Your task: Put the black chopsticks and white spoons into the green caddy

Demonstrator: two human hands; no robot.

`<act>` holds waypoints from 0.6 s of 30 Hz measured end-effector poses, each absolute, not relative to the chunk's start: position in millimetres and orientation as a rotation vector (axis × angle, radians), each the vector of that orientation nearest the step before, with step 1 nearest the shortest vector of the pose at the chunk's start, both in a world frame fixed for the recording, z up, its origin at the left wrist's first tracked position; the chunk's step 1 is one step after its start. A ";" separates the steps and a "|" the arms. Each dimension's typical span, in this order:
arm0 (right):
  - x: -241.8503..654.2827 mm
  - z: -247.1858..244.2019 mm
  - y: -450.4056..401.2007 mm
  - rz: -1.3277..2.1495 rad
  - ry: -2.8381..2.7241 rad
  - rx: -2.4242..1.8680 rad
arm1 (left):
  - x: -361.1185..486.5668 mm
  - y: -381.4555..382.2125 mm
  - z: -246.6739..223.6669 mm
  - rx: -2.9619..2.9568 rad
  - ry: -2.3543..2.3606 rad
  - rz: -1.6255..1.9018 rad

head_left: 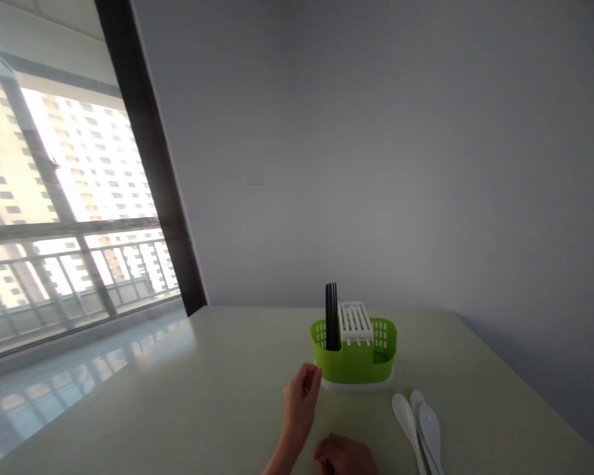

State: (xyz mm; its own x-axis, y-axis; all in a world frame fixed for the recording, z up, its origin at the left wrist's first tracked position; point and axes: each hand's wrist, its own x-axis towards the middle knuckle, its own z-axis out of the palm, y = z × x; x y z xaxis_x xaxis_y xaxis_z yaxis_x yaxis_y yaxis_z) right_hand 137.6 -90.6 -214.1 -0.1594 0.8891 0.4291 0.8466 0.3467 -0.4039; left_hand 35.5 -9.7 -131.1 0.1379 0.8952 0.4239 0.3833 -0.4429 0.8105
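A green cutlery holder [349, 366] with a white base stands upright on the table. Several black chopsticks [331, 316] rise from its left compartment. A white slotted rack [355, 321] with small hooks covers its middle; the right compartment has a low front. My left hand [301, 399] is raised just before the holder's left front corner, its fingers curled into a loose pinch with no object showing. Whether it touches the holder I cannot tell. Below it, at the bottom edge, my right hand [345, 455] is closed with bent fingers, partly cut off; nothing shows in it.
To the right of my hands lie 3 white spoons [429, 425], bowls pointing away from me, two of them overlapping. The pale table [218, 389] reaches back to a grey wall [376, 165] with a switch plate [254, 176]. A large window [69, 198] is at the left.
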 end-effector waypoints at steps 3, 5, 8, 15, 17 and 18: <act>138.1 -192.4 -98.5 0.238 -1.980 -1.547 | 37.9 -24.5 -164.7 1.915 1.254 1.061; 141.3 -176.3 -105.1 0.292 -1.904 -1.598 | 41.3 -28.7 -176.5 1.989 1.239 0.921; 159.1 -150.1 -115.4 0.333 -1.812 -1.623 | 45.3 -32.1 -180.6 2.121 1.245 0.799; 260.1 -109.2 -117.9 -0.172 -1.723 -1.949 | 47.4 -39.6 -170.1 2.318 1.314 0.634; 281.4 -110.4 -112.5 -0.299 -1.758 -2.084 | 47.7 -40.5 -168.5 2.353 1.303 0.604; 288.1 -112.5 -109.7 -0.327 -1.772 -2.114 | 47.9 -40.7 -168.1 2.365 1.301 0.588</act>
State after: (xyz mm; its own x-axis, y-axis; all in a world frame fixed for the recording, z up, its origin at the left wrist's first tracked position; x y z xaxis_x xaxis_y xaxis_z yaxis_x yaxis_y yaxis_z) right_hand 288.1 -109.7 -112.5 0.1862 0.8973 0.4003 0.9810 -0.1475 -0.1258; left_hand 47.9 -40.7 -168.1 0.4851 0.8563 0.1775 0.6988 -0.5016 0.5100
